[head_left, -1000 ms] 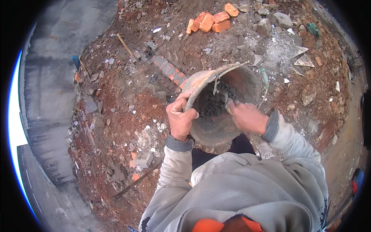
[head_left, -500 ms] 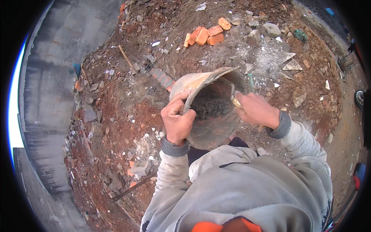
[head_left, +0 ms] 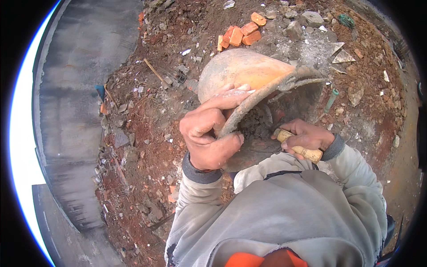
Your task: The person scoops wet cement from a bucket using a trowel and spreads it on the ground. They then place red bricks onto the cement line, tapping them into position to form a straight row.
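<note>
A mortar-crusted bucket point(head_left: 242, 71), orange under its grey coating, is tilted with its mouth toward me. My left hand point(head_left: 205, 127) grips its rim, thumb inside and fingers over the outer wall. Wet grey mortar point(head_left: 260, 120) lies inside. In my right hand point(head_left: 311, 135) is a trowel, held by its pale wooden handle point(head_left: 300, 146). The trowel's metal end reaches into the bucket's mouth, and I can only partly see it against the mortar.
Orange brick pieces point(head_left: 240, 34) are heaped beyond the bucket. A green-handled tool point(head_left: 331, 100) stands to its right. Further left lies a wooden-handled tool point(head_left: 155, 70), near a grey concrete wall point(head_left: 84, 66). Stones and rubble cover the reddish soil.
The bucket has been raised and tipped further, its rim swinging up and to the right. My right hand has moved down and toward me, turning the trowel handle.
</note>
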Tool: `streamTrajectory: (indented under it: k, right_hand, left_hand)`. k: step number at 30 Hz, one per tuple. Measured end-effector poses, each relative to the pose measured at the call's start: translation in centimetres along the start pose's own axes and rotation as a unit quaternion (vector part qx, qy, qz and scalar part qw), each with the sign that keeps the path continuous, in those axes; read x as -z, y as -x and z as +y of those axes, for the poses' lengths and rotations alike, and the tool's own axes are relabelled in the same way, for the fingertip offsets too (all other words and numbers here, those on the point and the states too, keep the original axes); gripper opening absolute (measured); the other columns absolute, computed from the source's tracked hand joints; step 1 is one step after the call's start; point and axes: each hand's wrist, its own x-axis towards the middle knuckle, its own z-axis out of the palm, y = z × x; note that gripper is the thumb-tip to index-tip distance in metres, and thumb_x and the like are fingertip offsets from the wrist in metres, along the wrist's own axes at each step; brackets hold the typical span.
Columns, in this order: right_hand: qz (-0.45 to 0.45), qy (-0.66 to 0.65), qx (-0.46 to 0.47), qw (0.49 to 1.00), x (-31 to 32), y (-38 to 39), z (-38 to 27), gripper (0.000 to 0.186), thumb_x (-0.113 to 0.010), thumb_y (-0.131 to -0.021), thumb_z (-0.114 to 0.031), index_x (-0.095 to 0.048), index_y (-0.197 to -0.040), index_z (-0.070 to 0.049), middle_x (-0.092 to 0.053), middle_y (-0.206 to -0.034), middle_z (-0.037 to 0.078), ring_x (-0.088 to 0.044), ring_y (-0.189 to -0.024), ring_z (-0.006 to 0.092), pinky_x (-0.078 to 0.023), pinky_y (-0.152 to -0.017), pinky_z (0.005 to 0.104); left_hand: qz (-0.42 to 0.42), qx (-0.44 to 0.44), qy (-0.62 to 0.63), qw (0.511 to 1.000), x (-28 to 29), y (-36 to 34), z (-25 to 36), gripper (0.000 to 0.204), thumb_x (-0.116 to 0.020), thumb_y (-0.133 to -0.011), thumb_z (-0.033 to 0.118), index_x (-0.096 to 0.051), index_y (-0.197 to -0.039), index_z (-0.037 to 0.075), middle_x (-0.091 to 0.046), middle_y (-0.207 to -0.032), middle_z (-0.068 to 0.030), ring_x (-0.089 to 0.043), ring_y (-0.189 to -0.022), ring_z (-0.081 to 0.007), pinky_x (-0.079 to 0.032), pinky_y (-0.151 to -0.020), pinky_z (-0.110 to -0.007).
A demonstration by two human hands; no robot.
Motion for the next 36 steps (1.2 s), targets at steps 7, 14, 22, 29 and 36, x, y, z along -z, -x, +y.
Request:
streamTrajectory:
  k: [7, 14, 22, 29, 36]
  right_hand:
    - [-0.070, -0.065, 0.009, 0.995, -3.3, -3.2, -3.4, 0.045, -0.061, -0.087, -0.012, -0.048, -0.126, 0.007, -0.057, -0.068, 0.004, -0.056, -0.046, 0.0120, -0.045, -0.041, 0.0259]
    - [-0.129, -0.170, 0.022, 0.977, -8.0, -6.4, -5.8, 0.042, -0.056, -0.090, -0.013, -0.047, -0.126, 0.006, -0.055, -0.070, 0.006, -0.055, -0.045, 0.0135, -0.046, -0.039, 0.0269]
    - [-0.204, -0.513, 0.018, 0.833, -8.6, -10.2, -4.9, 0.046, -0.048, -0.097, -0.026, -0.043, -0.134, 0.002, -0.055, -0.077, 0.005, -0.058, -0.053, 0.0141, -0.053, -0.042, 0.0292]
    - [0.108, 0.527, 0.072, 0.840, -3.8, -6.9, -7.7, 0.036, -0.060, -0.086, -0.017, -0.053, -0.113, 0.005, -0.064, -0.075, 0.017, -0.066, -0.062, 0.0318, -0.054, -0.056, 0.0426]
    - [0.176, 0.653, 0.021, 0.736, -3.5, -8.3, -0.2, 0.026, -0.059, -0.077, -0.011, -0.057, -0.095, 0.008, -0.065, -0.076, 0.027, -0.066, -0.078, 0.0444, -0.052, -0.070, 0.0524]
  left_hand:
    - [0.137, -0.043, 0.017, 0.990, 4.9, 2.2, 2.2, 0.023, -0.070, -0.052, 0.006, -0.048, -0.056, 0.004, -0.069, -0.109, -0.0238, -0.059, -0.118, -0.0411, -0.032, -0.110, -0.054]
    - [0.283, -0.014, 0.083, 0.956, 6.6, 7.1, 1.5, 0.016, -0.060, -0.048, 0.001, -0.052, -0.061, -0.001, -0.063, -0.119, -0.0236, -0.056, -0.117, -0.0373, -0.033, -0.110, -0.051]
    - [0.458, 0.050, 0.049, 0.886, 3.5, 9.8, -0.4, 0.011, -0.058, -0.054, -0.002, -0.050, -0.061, -0.003, -0.061, -0.124, -0.0252, -0.059, -0.113, -0.0284, -0.042, -0.100, -0.037]
    - [0.445, 0.093, -0.004, 0.891, 2.6, 11.1, -2.5, 0.013, -0.056, -0.057, -0.006, -0.043, -0.059, -0.002, -0.065, -0.120, -0.0232, -0.059, -0.093, -0.0168, -0.046, -0.082, -0.029]
    - [0.372, 0.138, -0.047, 0.917, -0.2, 11.2, -5.2, 0.024, -0.058, -0.058, -0.004, -0.034, -0.058, -0.002, -0.069, -0.111, -0.0217, -0.054, -0.077, -0.0102, -0.043, -0.065, -0.025]
